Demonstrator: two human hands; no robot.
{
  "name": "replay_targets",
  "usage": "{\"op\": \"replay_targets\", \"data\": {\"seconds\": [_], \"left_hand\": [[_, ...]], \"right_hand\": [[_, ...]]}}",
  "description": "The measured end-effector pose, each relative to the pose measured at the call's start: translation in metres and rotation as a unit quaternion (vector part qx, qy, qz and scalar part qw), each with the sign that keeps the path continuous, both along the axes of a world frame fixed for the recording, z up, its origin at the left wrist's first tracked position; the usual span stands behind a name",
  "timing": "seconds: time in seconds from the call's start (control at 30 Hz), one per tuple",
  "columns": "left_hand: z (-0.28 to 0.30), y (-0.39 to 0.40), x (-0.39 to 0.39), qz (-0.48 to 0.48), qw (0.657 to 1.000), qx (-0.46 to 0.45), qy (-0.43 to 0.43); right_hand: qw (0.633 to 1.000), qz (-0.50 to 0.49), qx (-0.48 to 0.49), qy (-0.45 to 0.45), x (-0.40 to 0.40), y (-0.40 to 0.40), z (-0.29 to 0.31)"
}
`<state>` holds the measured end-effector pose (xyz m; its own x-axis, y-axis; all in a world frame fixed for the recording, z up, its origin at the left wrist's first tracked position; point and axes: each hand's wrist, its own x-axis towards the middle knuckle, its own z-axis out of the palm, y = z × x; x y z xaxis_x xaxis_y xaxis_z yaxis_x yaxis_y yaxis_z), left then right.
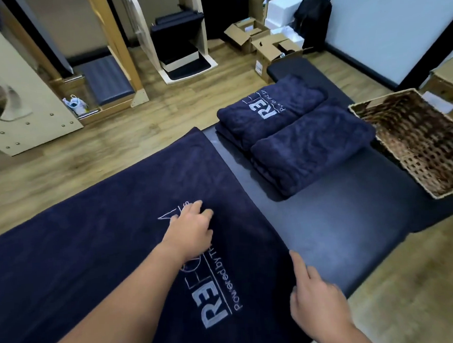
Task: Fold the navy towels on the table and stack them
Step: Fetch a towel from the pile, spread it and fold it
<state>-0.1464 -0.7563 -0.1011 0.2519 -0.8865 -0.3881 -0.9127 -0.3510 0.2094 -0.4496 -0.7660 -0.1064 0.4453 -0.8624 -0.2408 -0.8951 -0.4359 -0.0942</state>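
Judging the spread navy towel (97,245) soft and limp, I'd pinch its edge by the table (355,211) side; left hand (190,230) presses flat on it, right hand (318,306) hovers loose, holding nothing.

Your navy towel (97,245) lay spread flat across the near end of the dark padded table (355,216), its white stitched logo facing up and its far edge draped at the table's side. Beyond it sat your folded towels: one pile (269,110) showed the same logo on top, and a second, plain-faced pile (311,147) lay just beside it, touching. Each pile appeared to hold more than one towel, though the layers blurred together.
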Motion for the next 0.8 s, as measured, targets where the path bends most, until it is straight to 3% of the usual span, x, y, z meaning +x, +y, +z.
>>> {"op": "replay_targets", "data": {"seconds": [0.13, 0.33, 0.47, 0.57, 0.67, 0.73, 0.8], "left_hand": [[-0.001, 0.057, -0.026, 0.009, 1.0, -0.021, 0.012], [-0.01, 0.143, -0.067, 0.016, 1.0, -0.018, 0.004], [-0.002, 0.194, -0.083, 0.04, 0.999, -0.008, -0.001], [0.002, 0.24, -0.103, 0.07, 0.997, -0.012, -0.016], [0.002, 0.283, -0.125, 0.094, 0.995, -0.024, -0.038], [0.003, 0.312, -0.14, 0.098, 0.993, -0.019, -0.064], [0.003, 0.343, -0.157, 0.096, 0.992, -0.002, -0.086]], "right_hand": [[0.999, -0.026, 0.014, 0.023, -0.025, 0.028, 0.006], [0.991, -0.076, 0.094, -0.062, -0.051, 0.038, 0.008], [0.991, -0.074, 0.071, -0.085, -0.064, 0.012, 0.005], [0.996, -0.056, 0.048, -0.042, -0.066, 0.005, 0.011], [0.999, 0.028, -0.038, 0.026, -0.053, 0.023, 0.007], [0.988, 0.145, -0.054, -0.014, -0.046, 0.046, 0.002], [0.955, 0.292, -0.044, -0.038, -0.042, 0.074, -0.003]]}}
